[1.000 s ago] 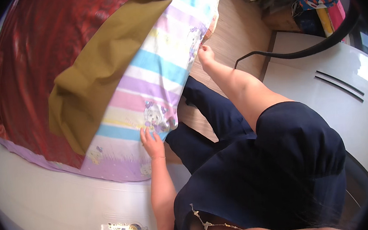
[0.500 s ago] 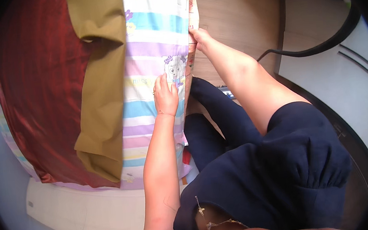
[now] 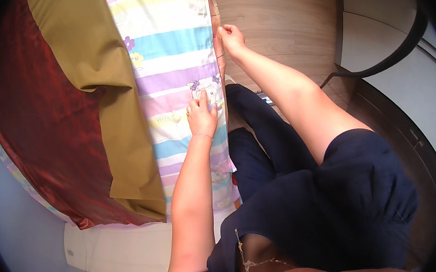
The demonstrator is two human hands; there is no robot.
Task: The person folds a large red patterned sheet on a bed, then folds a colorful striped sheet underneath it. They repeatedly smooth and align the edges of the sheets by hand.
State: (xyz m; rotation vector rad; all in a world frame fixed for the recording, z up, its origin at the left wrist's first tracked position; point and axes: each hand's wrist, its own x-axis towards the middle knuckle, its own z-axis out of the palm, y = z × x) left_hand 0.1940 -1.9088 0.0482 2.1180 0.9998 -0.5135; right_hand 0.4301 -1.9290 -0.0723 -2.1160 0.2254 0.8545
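Right hand (image 3: 231, 35) pinches striped sheet (image 3: 179, 51) edge at 12 o'clock, fist closed on fabric. Left hand (image 3: 202, 116) presses flat on sheet at centre, fingers spread. Best keep edge taut, smooth outward evenly. Olive blanket (image 3: 105, 94), red cover (image 3: 41, 125) lie toward 9 o'clock.

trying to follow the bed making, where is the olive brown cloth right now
In the head view the olive brown cloth lies left of centre on the bed, between the dark red satin cover and the pastel striped sheet that the left hand presses.
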